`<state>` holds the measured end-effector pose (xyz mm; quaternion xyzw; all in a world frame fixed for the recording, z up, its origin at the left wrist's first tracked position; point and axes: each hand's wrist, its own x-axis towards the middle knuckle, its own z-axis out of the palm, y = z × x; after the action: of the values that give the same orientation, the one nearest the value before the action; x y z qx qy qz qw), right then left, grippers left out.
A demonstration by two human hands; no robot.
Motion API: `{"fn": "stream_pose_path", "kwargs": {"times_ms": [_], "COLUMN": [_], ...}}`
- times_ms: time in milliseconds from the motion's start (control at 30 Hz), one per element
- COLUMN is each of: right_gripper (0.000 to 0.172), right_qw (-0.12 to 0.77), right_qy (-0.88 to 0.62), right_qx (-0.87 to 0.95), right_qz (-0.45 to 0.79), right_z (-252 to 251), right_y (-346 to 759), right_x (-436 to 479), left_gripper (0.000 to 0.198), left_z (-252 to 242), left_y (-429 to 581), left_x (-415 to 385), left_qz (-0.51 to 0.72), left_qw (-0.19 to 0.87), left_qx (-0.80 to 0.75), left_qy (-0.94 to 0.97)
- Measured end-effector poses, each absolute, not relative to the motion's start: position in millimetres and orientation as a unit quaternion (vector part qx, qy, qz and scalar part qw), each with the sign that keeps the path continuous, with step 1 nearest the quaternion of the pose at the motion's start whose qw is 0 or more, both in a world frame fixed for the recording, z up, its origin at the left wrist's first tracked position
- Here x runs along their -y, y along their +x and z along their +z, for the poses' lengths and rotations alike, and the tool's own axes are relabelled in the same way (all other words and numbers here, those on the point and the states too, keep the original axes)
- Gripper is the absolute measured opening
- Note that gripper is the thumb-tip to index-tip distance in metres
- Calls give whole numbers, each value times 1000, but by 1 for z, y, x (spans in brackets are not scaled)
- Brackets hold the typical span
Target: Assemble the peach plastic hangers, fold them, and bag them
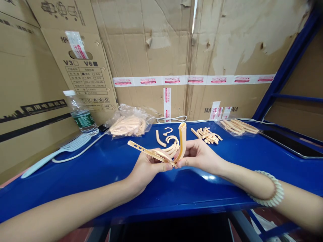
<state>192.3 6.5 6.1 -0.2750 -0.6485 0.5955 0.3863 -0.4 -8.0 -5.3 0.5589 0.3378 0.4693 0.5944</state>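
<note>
My left hand [151, 168] is closed on a beige plastic hanger arm [137, 145], a flat strip with slots that points up to the left. My right hand [199, 156] pinches a curved beige hanger arm [182, 137], which stands upright with its open channel side showing. The inner ends of both pieces meet between my fingertips; whether they are joined I cannot tell. Just behind my hands lie several curved beige pieces [174, 148], a single curved piece [159, 138] and a hook [168, 130]. To the right is a pile of small beige parts [208, 135].
On the blue table [101, 174] are a bag of beige pieces [128, 125], another bag of long pieces [238, 126], a water bottle [82, 116], a light blue hairbrush [60, 151], a white cable [80, 153] and a dark tablet [292, 143]. Cardboard [151, 50] stands behind.
</note>
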Motion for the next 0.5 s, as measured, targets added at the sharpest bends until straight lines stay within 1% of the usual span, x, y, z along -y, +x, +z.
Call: {"fn": "stream_pose_path", "kwargs": {"times_ms": [267,500], "right_gripper": [27,23], "right_qw": [435,496], "right_qy": [-278,-270], "right_qx": [643,630], "right_qz": [565,533], "right_z": [-1,4], "right_y": [187,181], "right_x": [-3,2], "left_gripper": [23,20], "left_z": [-8,0], "left_y": [1,4], "left_x": [8,9], "left_qz": [492,500], "left_qw": [588,569], "left_qx": [-346,-316], "left_qy": [541,571]}}
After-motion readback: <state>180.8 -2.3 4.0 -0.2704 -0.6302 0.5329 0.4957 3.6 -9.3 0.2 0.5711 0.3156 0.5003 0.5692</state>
